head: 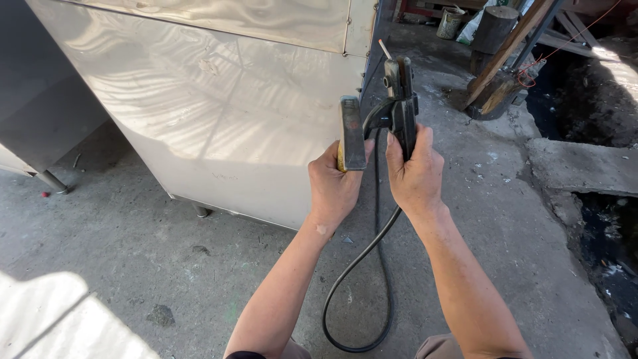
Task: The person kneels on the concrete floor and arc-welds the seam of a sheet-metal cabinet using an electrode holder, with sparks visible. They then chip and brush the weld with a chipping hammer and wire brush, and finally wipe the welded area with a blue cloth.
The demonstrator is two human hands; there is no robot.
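My left hand grips the yellowish handle of a hammer, whose dark metal head points upward. My right hand is closed around a black welding electrode holder held upright, with a short electrode stub sticking out of its jaws. A black cable runs down from the holder and loops between my forearms above the concrete floor. Both tools are held side by side in front of a large stainless steel cabinet.
The steel cabinet stands on short legs on the concrete floor. Wooden posts, a log and a can stand at the back right. A broken concrete slab and a dark ditch lie at the right.
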